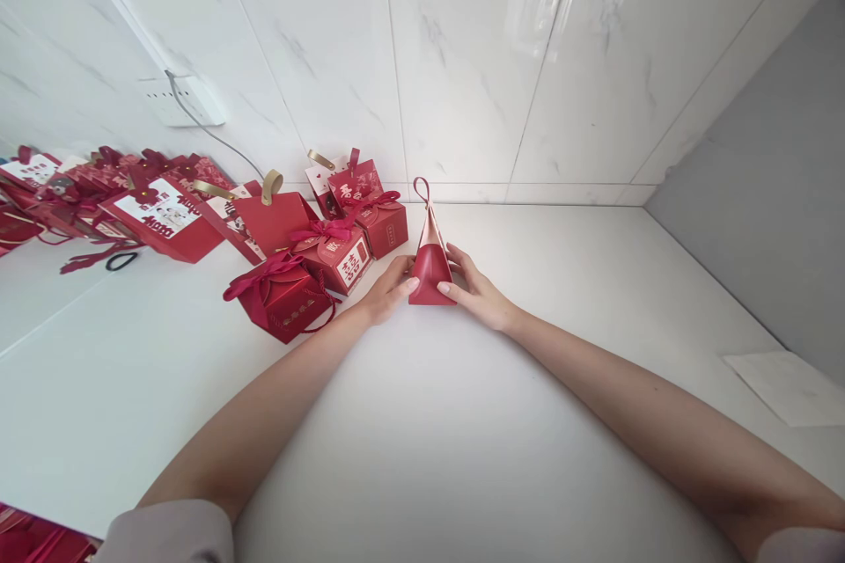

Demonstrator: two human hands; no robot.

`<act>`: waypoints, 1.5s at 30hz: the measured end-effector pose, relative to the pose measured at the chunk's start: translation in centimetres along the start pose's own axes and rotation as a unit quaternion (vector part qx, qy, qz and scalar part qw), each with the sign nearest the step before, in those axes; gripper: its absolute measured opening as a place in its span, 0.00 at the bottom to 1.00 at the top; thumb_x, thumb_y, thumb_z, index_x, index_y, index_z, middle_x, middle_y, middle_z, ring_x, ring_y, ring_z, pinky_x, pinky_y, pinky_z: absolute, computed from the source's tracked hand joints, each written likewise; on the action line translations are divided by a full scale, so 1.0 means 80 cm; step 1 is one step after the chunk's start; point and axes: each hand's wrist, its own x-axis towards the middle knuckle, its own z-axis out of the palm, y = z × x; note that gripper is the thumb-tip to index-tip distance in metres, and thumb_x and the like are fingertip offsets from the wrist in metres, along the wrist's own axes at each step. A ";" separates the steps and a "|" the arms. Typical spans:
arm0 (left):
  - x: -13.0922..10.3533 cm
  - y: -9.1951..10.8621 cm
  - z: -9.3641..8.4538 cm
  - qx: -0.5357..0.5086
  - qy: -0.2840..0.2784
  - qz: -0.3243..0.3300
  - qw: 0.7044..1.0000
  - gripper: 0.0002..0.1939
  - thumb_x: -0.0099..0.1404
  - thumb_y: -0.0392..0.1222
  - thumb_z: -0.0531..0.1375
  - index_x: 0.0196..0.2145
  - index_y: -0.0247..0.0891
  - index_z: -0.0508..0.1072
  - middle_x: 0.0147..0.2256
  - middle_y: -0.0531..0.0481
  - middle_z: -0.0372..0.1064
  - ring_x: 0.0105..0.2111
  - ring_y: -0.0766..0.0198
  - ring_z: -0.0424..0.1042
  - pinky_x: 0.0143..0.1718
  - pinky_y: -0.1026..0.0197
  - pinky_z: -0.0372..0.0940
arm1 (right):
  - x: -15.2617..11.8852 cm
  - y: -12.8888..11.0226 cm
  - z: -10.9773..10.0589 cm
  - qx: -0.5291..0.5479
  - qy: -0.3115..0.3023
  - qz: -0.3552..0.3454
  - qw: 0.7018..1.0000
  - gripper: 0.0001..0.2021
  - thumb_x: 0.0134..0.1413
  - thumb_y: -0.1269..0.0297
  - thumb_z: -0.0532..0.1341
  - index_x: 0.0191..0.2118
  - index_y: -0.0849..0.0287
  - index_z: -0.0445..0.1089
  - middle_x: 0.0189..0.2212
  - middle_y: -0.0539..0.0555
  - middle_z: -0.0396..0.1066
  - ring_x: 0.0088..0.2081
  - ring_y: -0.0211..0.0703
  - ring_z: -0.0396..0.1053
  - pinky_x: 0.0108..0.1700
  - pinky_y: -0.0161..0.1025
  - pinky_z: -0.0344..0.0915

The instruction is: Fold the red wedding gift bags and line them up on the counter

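White tabletop [422,431]: pale and smooth, running back to a tiled wall [462,35] with grey marbling.
Left hand [388,292]: gripping the near left side of the red peaked box [432,277], thumb on its front edge, fingers along its flank.
Right hand [483,295]: gripping the opposite side in the same way, thumb at the front, fingers curved along the right flank.
Box position: upright on the tabletop between the two hands, its triangular end facing the wearer, a strap loop [421,186] rising from the peak.
Just left of the hands: three ribboned boxes, the nearest box [290,310] with a bow and twisted cord, the middle box [341,262] with a white label, the rear box [388,230] close to the wall.
Behind those: a red box with a gold strap [272,224].
Far left: a crowded row of red boxes [158,215], with a black ring [122,261] lying in front.
Wall fittings: a socket panel [188,101] and a grey cable [215,136] hanging down behind the boxes.
Right edge: a white sheet [789,387] lying flat near a grey panel [759,158].
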 end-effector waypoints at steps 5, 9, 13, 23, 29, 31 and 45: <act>0.001 0.001 0.001 -0.003 0.000 -0.001 1.000 0.31 0.63 0.65 0.53 0.52 0.37 0.67 0.50 0.39 0.67 0.51 0.47 0.67 0.56 0.47 0.58 | 0.000 0.001 -0.001 -0.004 -0.003 -0.008 1.000 0.43 0.56 0.45 0.61 0.69 0.56 0.42 0.68 0.62 0.48 0.67 0.53 0.52 0.67 0.56 0.53; 0.000 0.003 0.001 0.005 -0.009 -0.001 1.000 0.33 0.63 0.65 0.52 0.53 0.35 0.65 0.51 0.38 0.66 0.52 0.47 0.66 0.56 0.46 0.58 | 0.000 0.003 -0.001 -0.003 -0.005 -0.010 1.000 0.42 0.56 0.45 0.61 0.69 0.54 0.42 0.68 0.61 0.48 0.67 0.53 0.51 0.67 0.56 0.53; -0.002 0.004 0.000 0.021 -0.015 0.005 1.000 0.31 0.65 0.65 0.50 0.54 0.37 0.63 0.53 0.39 0.64 0.53 0.47 0.65 0.57 0.45 0.58 | -0.001 0.006 -0.003 -0.013 -0.008 -0.014 1.000 0.41 0.57 0.45 0.61 0.69 0.54 0.42 0.69 0.60 0.48 0.67 0.52 0.51 0.67 0.55 0.52; -0.001 -0.003 0.000 0.035 -0.012 0.016 0.999 0.31 0.65 0.64 0.50 0.53 0.37 0.64 0.52 0.39 0.64 0.51 0.48 0.66 0.55 0.45 0.59 | -0.001 0.013 -0.005 -0.054 -0.012 -0.021 0.998 0.35 0.61 0.45 0.56 0.68 0.48 0.46 0.69 0.55 0.48 0.68 0.51 0.51 0.68 0.57 0.51; -0.004 0.008 0.014 -0.006 0.054 0.080 0.995 0.32 0.63 0.63 0.56 0.55 0.36 0.61 0.48 0.40 0.66 0.48 0.51 0.67 0.51 0.47 0.63 | -0.001 0.011 -0.006 -0.080 -0.042 -0.081 0.993 0.39 0.59 0.47 0.60 0.69 0.52 0.42 0.68 0.59 0.50 0.67 0.53 0.53 0.67 0.57 0.53; -0.006 0.017 0.020 0.007 0.088 0.096 0.992 0.33 0.62 0.64 0.56 0.55 0.36 0.60 0.46 0.41 0.66 0.46 0.52 0.68 0.47 0.48 0.64 | -0.004 0.007 -0.004 -0.089 -0.056 -0.106 0.989 0.39 0.60 0.47 0.59 0.70 0.51 0.42 0.68 0.58 0.50 0.67 0.53 0.53 0.67 0.57 0.52; -0.002 0.057 0.043 0.118 0.157 0.143 0.970 0.20 0.66 0.60 0.53 0.34 0.39 0.63 0.47 0.40 0.68 0.53 0.51 0.66 0.52 0.48 0.63 | -0.009 -0.004 0.018 -0.159 0.068 -0.135 0.976 0.32 0.65 0.45 0.49 0.69 0.50 0.44 0.66 0.58 0.55 0.63 0.55 0.57 0.64 0.59 0.56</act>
